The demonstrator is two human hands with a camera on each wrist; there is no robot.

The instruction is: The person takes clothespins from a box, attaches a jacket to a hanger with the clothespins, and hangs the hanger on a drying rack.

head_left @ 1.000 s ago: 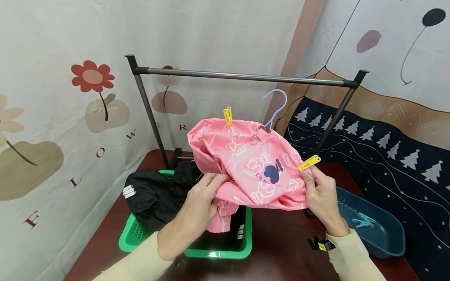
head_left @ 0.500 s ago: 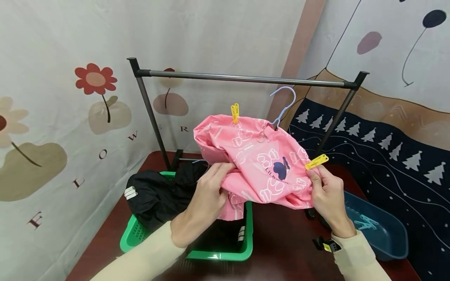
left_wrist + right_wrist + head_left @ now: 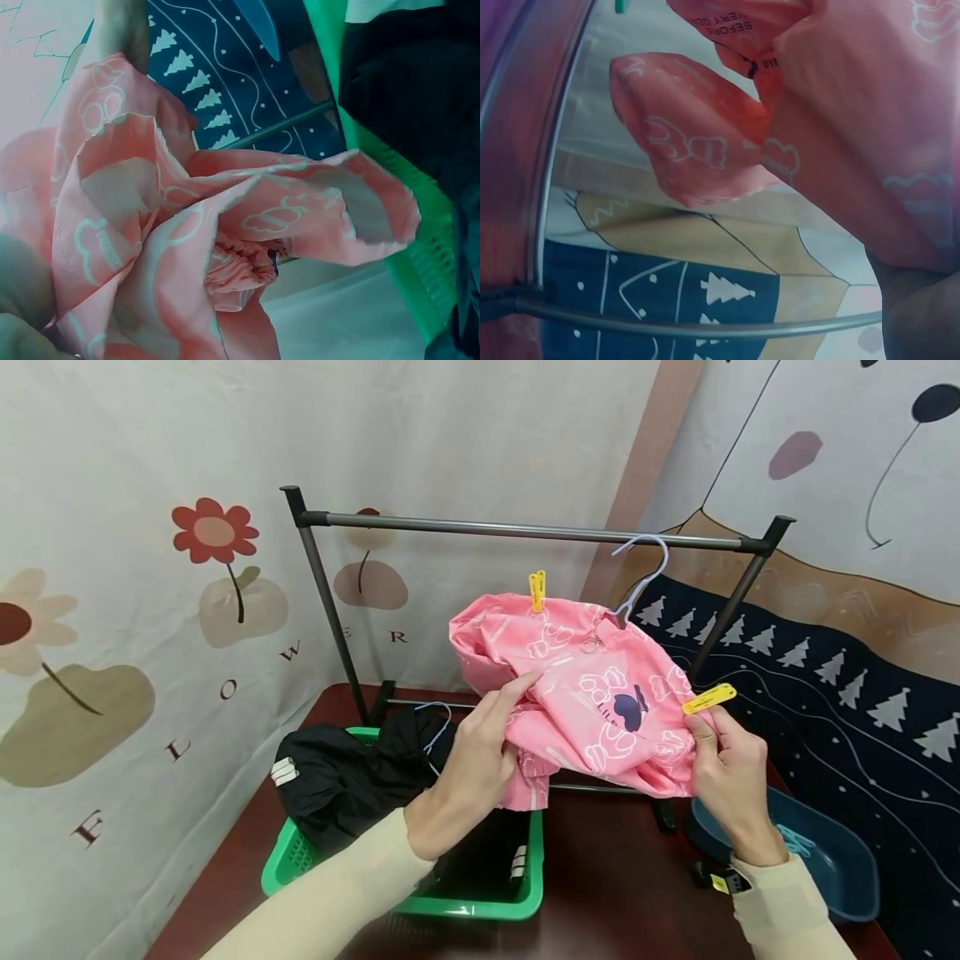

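A pink garment [image 3: 570, 693] with white outline prints and a dark blue motif hangs on a light blue hanger [image 3: 643, 581], held up in front of the rack. The hanger's hook overlaps the rail in the head view. One yellow clothespin [image 3: 537, 591] stands on the garment's top edge; a second yellow clothespin [image 3: 708, 698] is at its right corner. Just below that, my right hand [image 3: 731, 768] pinches the cloth. My left hand [image 3: 476, 764] grips the garment's lower left side, index finger stretched along it. Loose pink folds [image 3: 172, 255] fill the left wrist view.
A black metal rack with a grey rail [image 3: 480, 528] stands behind. A green basket [image 3: 472, 908] holds black clothes [image 3: 345, 785] and another hanger [image 3: 442, 727]. At right, a blue tray [image 3: 847, 868] contains light blue clothespins [image 3: 795, 841]. The table [image 3: 600, 877] is dark red.
Both hands have moved the pink garment right and slightly up, and the hanger's hook has risen to the rail's height. The left index finger has straightened along the cloth.
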